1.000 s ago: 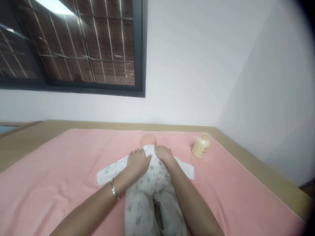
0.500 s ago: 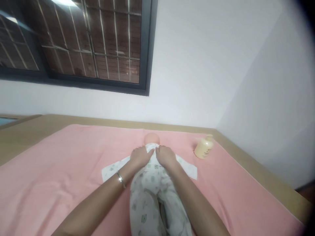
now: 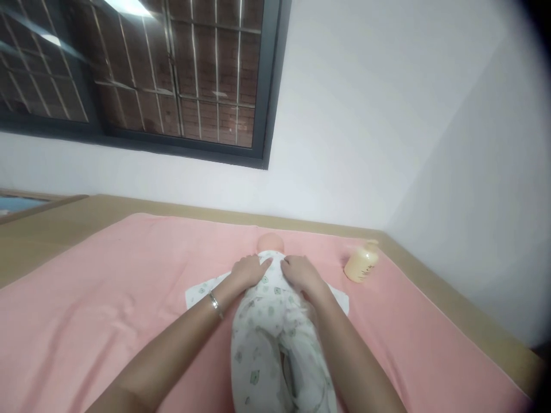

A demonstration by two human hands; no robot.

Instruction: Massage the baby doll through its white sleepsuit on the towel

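Doll [image 3: 271, 321] in printed romper on pink towel [image 3: 107, 298]: our left hand [image 3: 248, 271] and right hand [image 3: 301, 273] lie flat, fingers spread, gripping nothing; we'd best press evenly, smoothing outward from the chest.

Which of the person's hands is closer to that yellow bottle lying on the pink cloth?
Right. The right hand rests on the doll's shoulder on the side facing the yellow bottle, not touching it. The left hand lies on the far shoulder, farther away.
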